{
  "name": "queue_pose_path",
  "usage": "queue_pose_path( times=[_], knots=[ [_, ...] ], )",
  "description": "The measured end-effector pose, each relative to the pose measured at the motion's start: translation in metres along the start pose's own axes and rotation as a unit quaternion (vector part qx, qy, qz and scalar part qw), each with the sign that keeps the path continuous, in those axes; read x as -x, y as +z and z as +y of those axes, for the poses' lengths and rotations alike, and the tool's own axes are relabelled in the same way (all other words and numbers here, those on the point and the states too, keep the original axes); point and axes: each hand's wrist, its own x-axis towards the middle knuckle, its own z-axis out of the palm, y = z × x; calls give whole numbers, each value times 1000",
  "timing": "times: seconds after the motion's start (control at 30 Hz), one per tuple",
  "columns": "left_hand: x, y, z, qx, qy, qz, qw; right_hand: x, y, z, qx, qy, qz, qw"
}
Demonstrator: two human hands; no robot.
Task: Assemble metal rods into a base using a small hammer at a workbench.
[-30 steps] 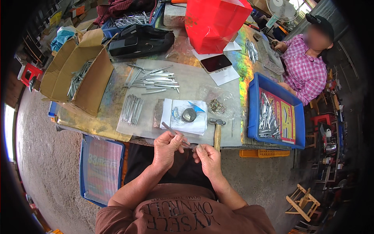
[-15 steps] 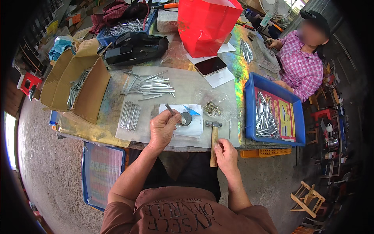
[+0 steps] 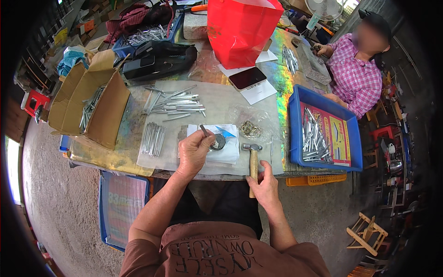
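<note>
My left hand [image 3: 193, 150] is closed on a dark metal rod [image 3: 203, 129], tilted, its upper end sticking out above the fingers. Right beside the fingertips is a round dark block [image 3: 218, 141] on white paper [image 3: 229, 155]. A ball-peen hammer [image 3: 253, 163] lies with its head on the table and its wooden handle reaching past the front edge. My right hand [image 3: 267, 188] is beside that handle, thumb touching it and index finger held apart. A clear plastic bag with small brass-coloured pieces [image 3: 249, 129] lies behind the hammer. A thin metal pin [image 3: 272, 151] lies to its right.
Silver metal strips [image 3: 153, 140] lie in a row at left, more in a loose pile [image 3: 180, 102] behind. A cardboard box [image 3: 108, 115] and a blue tray [image 3: 295, 138] hold others. A phone [image 3: 248, 78] and red bag [image 3: 242, 34] stand farther back. A co-worker [image 3: 355, 69] sits at right.
My right hand has shifted its fingers: the thumb now lies across the hammer handle and the index finger is lifted apart. My left hand and the hammer stay in place.
</note>
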Motion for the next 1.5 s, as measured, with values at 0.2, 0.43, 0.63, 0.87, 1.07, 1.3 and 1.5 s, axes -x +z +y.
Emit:
queue_pose_path(
  times=[0.2, 0.43, 0.63, 0.87, 1.07, 1.3, 1.5],
  knots=[
    [0, -1, 8, -93, 39, -24, 995, -10, -4, 18, -388, 74, -78, 915],
    [-6, -3, 18, -215, 167, -88, 958, 3, -38, -30, -477, -6, -95, 874],
    [-5, -6, 19, -240, 181, -103, 948, 1, -58, -60, -334, -176, -100, 920],
    [-6, -2, 20, -218, 190, -102, 952, -7, -86, -102, 33, -441, -2, 897],
    [-5, -6, 14, -203, 195, -91, 955, 5, -118, -138, 14, -434, 71, 898],
    [-7, -1, 16, -202, 229, -103, 947, -7, -102, -121, 162, -377, -64, 910],
    [-5, -7, 12, -204, 227, -84, 949, 1, -126, -151, 50, -441, 90, 891]
  ],
)
